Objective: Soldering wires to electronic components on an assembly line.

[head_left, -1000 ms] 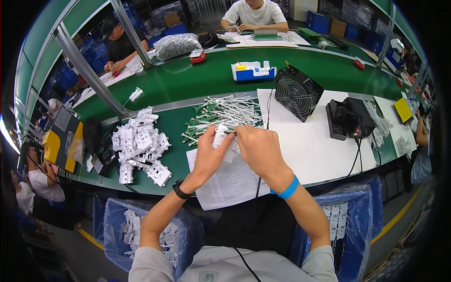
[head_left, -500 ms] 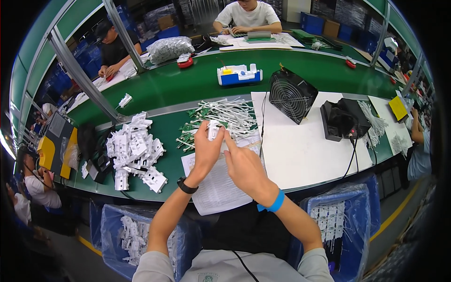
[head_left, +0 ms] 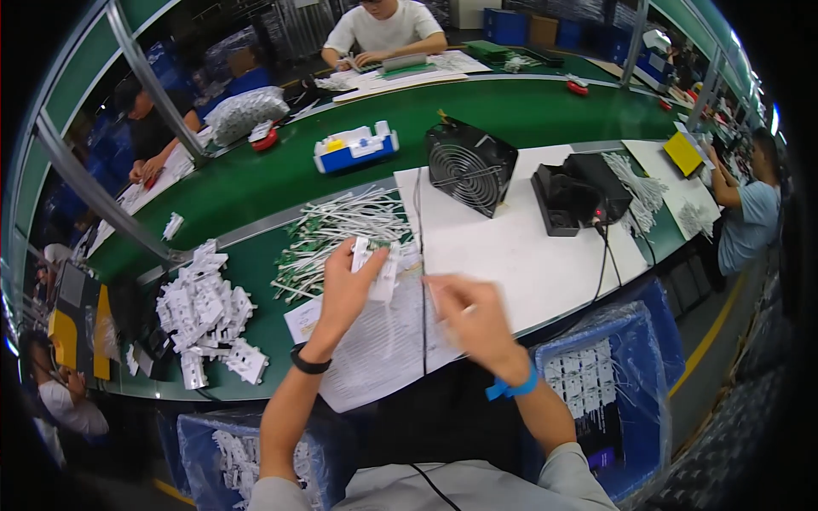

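Note:
My left hand point(head_left: 342, 294), with a black band on its wrist, is closed around a white plastic housing point(head_left: 383, 271). Green shows at the top of that housing, and a pale streak hangs below it over the printed sheets point(head_left: 362, 362). Apart from it, to the right, my right hand point(head_left: 477, 322) hovers with fingers bent and smeared by motion; whether they grip anything is unclear. Just beyond my left hand lies a heap of white cables with green ends point(head_left: 341, 234). A pile of white plastic housings point(head_left: 204, 307) sits farther left.
A black fan point(head_left: 471, 166) and a black open device point(head_left: 579, 196) stand on white board point(head_left: 528, 264). Behind runs a green belt point(head_left: 281, 170) carrying a blue-and-white tray point(head_left: 355, 147). Plastic-lined blue bins point(head_left: 635, 409) flank me below the bench. Co-workers sit across and at both sides.
My right hand has drawn back from the housing toward the right and nearer to me. My left hand keeps its hold, with the housing turned. The whole view has shifted.

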The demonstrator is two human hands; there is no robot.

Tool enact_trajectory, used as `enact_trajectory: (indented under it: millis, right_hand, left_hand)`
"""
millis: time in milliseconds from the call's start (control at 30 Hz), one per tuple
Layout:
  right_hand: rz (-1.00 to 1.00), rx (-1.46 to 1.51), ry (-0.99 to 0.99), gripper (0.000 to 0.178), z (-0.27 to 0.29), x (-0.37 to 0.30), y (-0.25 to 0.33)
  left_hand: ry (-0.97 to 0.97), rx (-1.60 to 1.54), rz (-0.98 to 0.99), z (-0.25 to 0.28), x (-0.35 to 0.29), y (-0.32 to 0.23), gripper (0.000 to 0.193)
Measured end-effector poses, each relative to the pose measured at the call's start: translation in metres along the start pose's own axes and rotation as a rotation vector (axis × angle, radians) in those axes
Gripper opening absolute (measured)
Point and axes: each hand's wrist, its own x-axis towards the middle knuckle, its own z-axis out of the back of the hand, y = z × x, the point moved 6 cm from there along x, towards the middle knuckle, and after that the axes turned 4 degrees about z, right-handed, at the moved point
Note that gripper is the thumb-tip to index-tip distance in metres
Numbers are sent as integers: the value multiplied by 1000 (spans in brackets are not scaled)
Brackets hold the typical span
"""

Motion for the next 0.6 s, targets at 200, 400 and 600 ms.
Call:
enact_trajectory:
  millis: [200,400,600]
  right_hand:
    - [-26,203,-733,23,173,41,-73]
    - [-64,-274,-755,27,229,99,-86]
    - [-4,-463,-555,19,251,110,-102]
  left_hand:
    - [364,259,140,-43,-29,-5,20]
    - [481,374,2,-101,-24,-5,29]
    - [549,307,114,-129,-6,18,27]
